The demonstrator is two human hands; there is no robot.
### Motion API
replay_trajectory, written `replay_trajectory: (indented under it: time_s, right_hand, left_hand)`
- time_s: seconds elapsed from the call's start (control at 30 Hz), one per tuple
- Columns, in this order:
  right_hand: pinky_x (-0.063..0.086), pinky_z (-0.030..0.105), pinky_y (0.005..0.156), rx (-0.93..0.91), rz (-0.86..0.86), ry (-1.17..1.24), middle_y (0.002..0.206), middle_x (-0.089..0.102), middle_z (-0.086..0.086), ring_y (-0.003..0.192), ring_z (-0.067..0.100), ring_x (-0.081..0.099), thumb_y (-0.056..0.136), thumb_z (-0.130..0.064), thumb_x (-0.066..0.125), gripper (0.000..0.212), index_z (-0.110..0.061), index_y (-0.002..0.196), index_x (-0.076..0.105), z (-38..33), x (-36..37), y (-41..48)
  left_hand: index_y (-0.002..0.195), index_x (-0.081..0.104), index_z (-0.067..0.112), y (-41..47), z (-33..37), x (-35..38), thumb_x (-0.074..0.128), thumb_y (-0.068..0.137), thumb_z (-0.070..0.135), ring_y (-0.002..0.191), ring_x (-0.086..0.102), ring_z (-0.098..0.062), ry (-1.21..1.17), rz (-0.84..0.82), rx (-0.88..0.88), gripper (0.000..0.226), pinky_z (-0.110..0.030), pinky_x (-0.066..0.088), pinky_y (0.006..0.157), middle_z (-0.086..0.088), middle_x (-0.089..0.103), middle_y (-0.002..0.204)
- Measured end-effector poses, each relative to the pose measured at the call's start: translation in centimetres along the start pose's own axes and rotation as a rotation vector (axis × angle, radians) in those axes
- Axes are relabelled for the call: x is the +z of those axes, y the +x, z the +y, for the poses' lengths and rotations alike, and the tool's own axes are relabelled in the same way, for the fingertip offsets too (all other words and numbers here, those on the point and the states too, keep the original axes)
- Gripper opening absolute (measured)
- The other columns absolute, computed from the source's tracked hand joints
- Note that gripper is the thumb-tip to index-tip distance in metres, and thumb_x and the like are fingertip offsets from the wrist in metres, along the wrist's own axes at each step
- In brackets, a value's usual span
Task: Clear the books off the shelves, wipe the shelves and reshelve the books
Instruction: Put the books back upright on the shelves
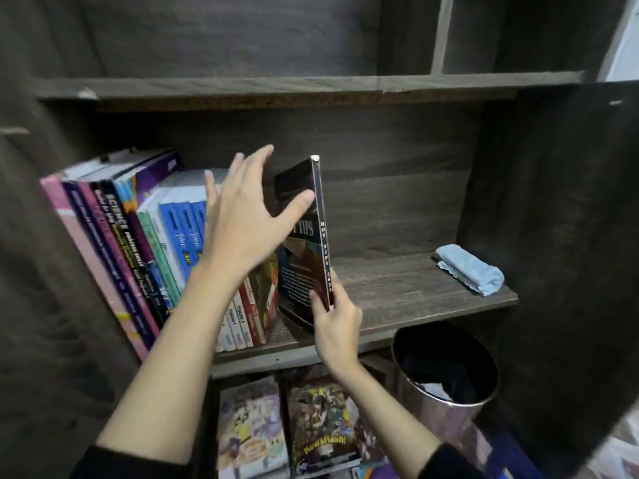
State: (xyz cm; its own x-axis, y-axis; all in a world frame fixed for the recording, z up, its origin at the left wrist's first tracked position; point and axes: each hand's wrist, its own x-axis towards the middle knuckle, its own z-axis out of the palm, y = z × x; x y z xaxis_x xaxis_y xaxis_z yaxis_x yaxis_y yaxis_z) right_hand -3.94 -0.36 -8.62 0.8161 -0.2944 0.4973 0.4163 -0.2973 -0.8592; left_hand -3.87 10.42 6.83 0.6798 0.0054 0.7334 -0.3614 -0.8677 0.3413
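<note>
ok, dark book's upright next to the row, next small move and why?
Probably tip the book left against the leaning row. The right hand pinches its lower spine, the open left hand touches its cover with the thumb, and a gap shows between its foot and the row. The cloth lies apart at the right end of the shelf.
</note>
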Motion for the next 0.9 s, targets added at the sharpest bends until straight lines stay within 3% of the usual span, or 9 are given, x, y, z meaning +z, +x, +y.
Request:
replay_trajectory:
  time_s: [0.07,0.13,0.23,0.37,0.57,0.67,0.73,0.8,0.9]
  right_hand:
    - [0.047,0.021,0.076,-0.040,0.027,0.005,0.096,0.074,0.003,0.079,0.017,0.064,0.092,-0.012,0.061,0.046,-0.024,0.136,0.053,0.2,1.8,-0.6]
    - [0.049,0.031,0.073,-0.107,0.055,-0.003,0.095,0.074,0.007,0.076,0.019,0.066,0.088,-0.012,0.060,0.055,-0.031,0.138,0.049,0.5,3.4,-1.2]
    - [0.046,0.027,0.072,-0.240,0.046,-0.010,0.104,0.072,0.001,0.077,0.015,0.064,0.079,-0.001,0.060,0.074,-0.038,0.140,0.039,1.0,5.2,-1.9]
    - [0.043,0.024,0.068,-0.297,0.054,-0.039,0.114,0.069,0.000,0.084,0.014,0.060,0.079,-0.002,0.057,0.071,-0.032,0.140,0.037,2.2,6.8,-2.8]
    - [0.035,0.005,0.088,-0.144,-0.299,-0.031,0.128,0.062,0.006,0.109,0.016,0.059,0.091,-0.009,0.057,0.070,-0.039,0.145,0.024,4.1,7.3,-2.6]
    - [0.040,0.019,0.093,-0.093,-0.445,-0.137,0.133,0.058,0.007,0.110,0.024,0.061,0.095,-0.023,0.056,0.064,-0.035,0.148,0.021,3.5,6.2,-1.6]
    - [0.043,0.032,0.100,-0.067,-0.609,-0.214,0.141,0.052,0.004,0.113,0.025,0.059,0.091,-0.033,0.061,0.074,-0.048,0.146,0.012,3.6,5.3,-0.8]
    - [0.036,0.043,0.110,-0.041,-0.800,-0.238,0.153,0.034,-0.002,0.133,0.024,0.042,0.080,-0.034,0.070,0.099,-0.065,0.136,-0.006,3.9,4.4,-0.2]
    - [0.022,0.045,0.116,0.034,-0.961,-0.245,0.160,0.014,-0.003,0.145,0.022,0.018,0.074,-0.021,0.077,0.115,-0.058,0.142,-0.007,4.5,3.5,0.4]
  left_hand:
    - [0.151,0.014,0.024,0.1,-0.8,-0.5,0.042,0.076,0.077,0.146,0.006,-0.018,0.135,-0.074,-0.014,0.096,-0.050,-0.009,0.114,0.002,0.018,0.157]
    - [0.151,0.001,0.029,-0.2,-1.8,-0.7,0.041,0.073,0.079,0.146,0.001,-0.018,0.180,-0.151,-0.041,0.102,-0.055,-0.012,0.111,0.004,0.009,0.159]
    - [0.150,-0.009,0.034,-1.1,-2.9,-0.8,0.055,0.080,0.062,0.146,0.002,-0.017,0.141,-0.204,-0.059,0.098,-0.060,-0.011,0.110,0.005,0.007,0.159]
    - [0.150,0.000,0.030,-2.0,-3.9,-0.4,0.060,0.080,0.044,0.146,-0.003,-0.014,0.185,-0.187,-0.034,0.094,-0.060,-0.016,0.107,0.001,0.011,0.159]
    - [0.144,0.022,0.024,-3.0,-5.7,0.4,0.064,0.074,0.045,0.146,-0.007,-0.012,0.302,-0.150,0.068,0.084,-0.059,-0.018,0.104,0.011,0.010,0.158]
    - [0.144,0.025,0.026,-3.0,-6.0,0.2,0.064,0.075,0.056,0.146,-0.003,-0.012,0.340,-0.144,0.088,0.085,-0.057,-0.017,0.105,0.010,0.009,0.158]
    - [0.145,0.025,0.029,-2.9,-6.3,0.0,0.065,0.073,0.059,0.146,-0.003,-0.011,0.340,-0.154,0.089,0.088,-0.055,-0.016,0.106,0.010,0.003,0.159]
    - [0.146,0.023,0.031,-2.8,-6.4,-0.5,0.067,0.071,0.060,0.145,-0.002,-0.009,0.338,-0.190,0.080,0.091,-0.055,-0.013,0.109,0.012,0.001,0.159]
    - [0.148,0.018,0.032,-2.4,-6.3,-1.3,0.069,0.065,0.065,0.145,0.000,-0.007,0.353,-0.263,0.061,0.103,-0.056,-0.004,0.112,0.014,0.005,0.158]
